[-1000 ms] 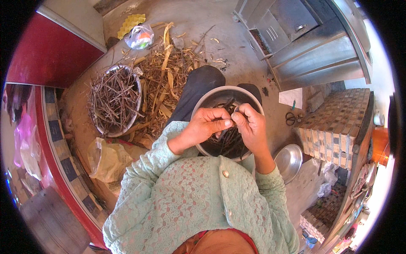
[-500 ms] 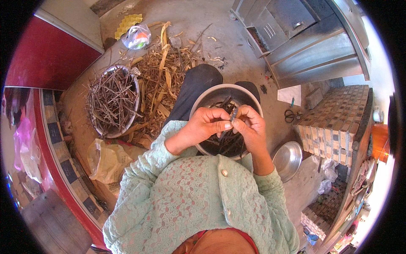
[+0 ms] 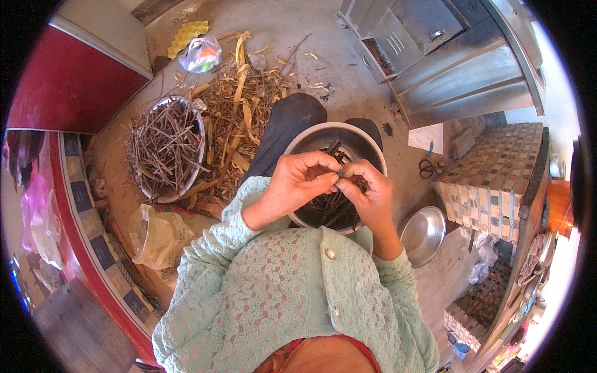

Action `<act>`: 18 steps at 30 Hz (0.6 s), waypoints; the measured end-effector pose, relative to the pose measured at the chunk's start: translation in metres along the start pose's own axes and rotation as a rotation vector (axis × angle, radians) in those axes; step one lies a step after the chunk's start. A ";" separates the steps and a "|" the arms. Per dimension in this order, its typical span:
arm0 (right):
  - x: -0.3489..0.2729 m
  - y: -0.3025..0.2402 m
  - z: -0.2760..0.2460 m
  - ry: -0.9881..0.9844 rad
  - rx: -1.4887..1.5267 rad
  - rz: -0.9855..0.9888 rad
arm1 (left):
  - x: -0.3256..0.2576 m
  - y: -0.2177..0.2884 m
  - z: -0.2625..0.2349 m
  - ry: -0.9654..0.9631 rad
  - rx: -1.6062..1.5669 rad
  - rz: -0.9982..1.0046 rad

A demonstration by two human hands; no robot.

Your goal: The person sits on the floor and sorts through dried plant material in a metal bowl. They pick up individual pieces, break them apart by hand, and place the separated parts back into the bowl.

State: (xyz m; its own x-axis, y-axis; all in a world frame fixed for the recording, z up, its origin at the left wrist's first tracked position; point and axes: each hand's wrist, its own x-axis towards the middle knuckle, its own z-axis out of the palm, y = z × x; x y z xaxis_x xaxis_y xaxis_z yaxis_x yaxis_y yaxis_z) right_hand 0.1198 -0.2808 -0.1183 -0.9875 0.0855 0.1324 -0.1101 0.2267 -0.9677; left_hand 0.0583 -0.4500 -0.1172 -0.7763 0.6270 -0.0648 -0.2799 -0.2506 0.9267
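Over the steel bowl (image 3: 367, 140) on the lap, left hand (image 3: 298, 183) and right hand (image 3: 370, 193) both pinch one dark stem (image 3: 339, 173); uneven pull might snap it.

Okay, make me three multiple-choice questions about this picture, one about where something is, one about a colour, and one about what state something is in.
1. Where is the wide bowl of loose stems?
A. On the floor to the person's left
B. On the tiled counter
C. Inside the metal cabinet

2. What colour is the person's knitted top?
A. Red
B. Pale green
C. Black

3. What are the two hands doing?
A. Resting flat on the floor
B. Pinched together on a dark stem above the lap bowl
C. Holding scissors

Answers:
1 A, it sits by the heap of dry husks.
2 B, the sleeves are pale green.
3 B, the left hand and right hand meet at a dark stem over the lap bowl.
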 end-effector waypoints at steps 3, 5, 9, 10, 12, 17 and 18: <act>0.001 -0.004 0.008 0.050 -0.048 -0.037 | 0.000 -0.003 0.000 0.055 -0.009 0.003; 0.002 -0.007 0.011 0.073 -0.105 -0.097 | 0.001 -0.009 0.000 0.073 0.030 0.027; 0.004 -0.007 0.011 0.105 -0.185 -0.184 | 0.002 -0.020 -0.004 0.040 0.069 0.089; 0.004 -0.006 0.011 0.111 -0.204 -0.199 | 0.002 -0.019 -0.004 0.036 0.088 0.102; 0.004 -0.006 0.011 0.104 -0.190 -0.186 | 0.002 -0.016 -0.003 0.028 0.125 0.129; 0.004 -0.003 0.007 0.048 -0.179 -0.166 | 0.000 -0.008 -0.001 0.048 0.290 0.147; 0.005 -0.006 0.005 0.025 -0.172 -0.142 | 0.000 -0.007 0.000 0.053 0.314 0.154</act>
State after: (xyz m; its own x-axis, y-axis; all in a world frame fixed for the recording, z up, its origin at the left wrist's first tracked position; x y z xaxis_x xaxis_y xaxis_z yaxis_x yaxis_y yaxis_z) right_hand 0.1151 -0.2863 -0.1131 -0.9601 0.0647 0.2720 -0.2248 0.3999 -0.8886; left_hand 0.0606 -0.4486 -0.1235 -0.8262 0.5587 0.0732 0.0241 -0.0948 0.9952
